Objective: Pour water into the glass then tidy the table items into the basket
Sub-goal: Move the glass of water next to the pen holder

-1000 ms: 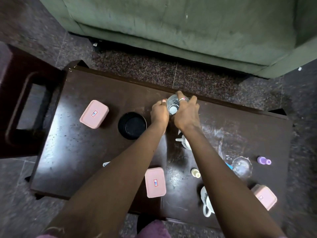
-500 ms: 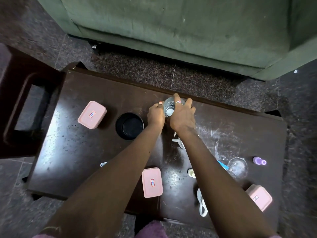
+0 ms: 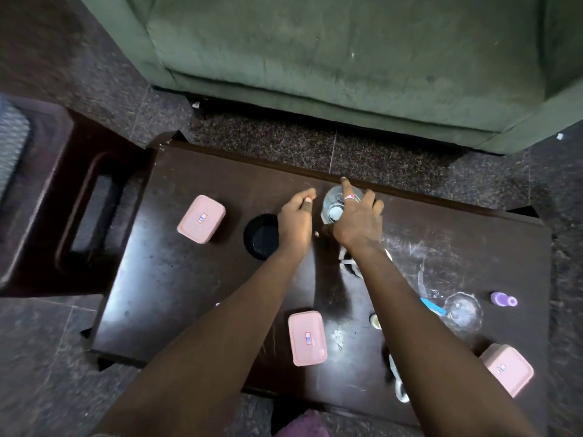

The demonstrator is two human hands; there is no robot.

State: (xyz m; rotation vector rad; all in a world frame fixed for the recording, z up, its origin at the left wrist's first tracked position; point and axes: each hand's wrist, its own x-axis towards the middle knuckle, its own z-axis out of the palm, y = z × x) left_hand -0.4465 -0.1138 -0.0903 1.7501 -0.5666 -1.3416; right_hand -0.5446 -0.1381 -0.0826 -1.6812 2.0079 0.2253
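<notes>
One dark surface [image 3: 176,294] is seen from above, with one green sofa [image 3: 331,58] beyond its far edge.

One clear bottle [image 3: 332,209] stands upright near the far edge, about mid-length. The right hand [image 3: 358,223] is clamped over it from the near right, with the index finger laid on its far side and the other fingers spread down its right side. The left hand [image 3: 296,222] is held just left of the bottle, apart from it, knuckles up and fingers curled under. Whether anything is held inside it cannot be told.

One glass [image 3: 463,310] is found well to the right of the bottle, towards the near right of the surface. It is upright and is touched by neither hand.

Three pink boxes [image 3: 201,219] are counted, all lidded. The first lies at the far left, a second [image 3: 307,338] near the front edge between the forearms, and a third [image 3: 507,369] at the near right corner.

One black bowl [image 3: 260,238] sits between the first box and the left hand. One purple vial [image 3: 503,300] lies just right of the glass, and one blue item [image 3: 432,305] just left of it. One small pale item [image 3: 374,321] and one white mug [image 3: 400,391] are partly hidden by the right forearm.
</notes>
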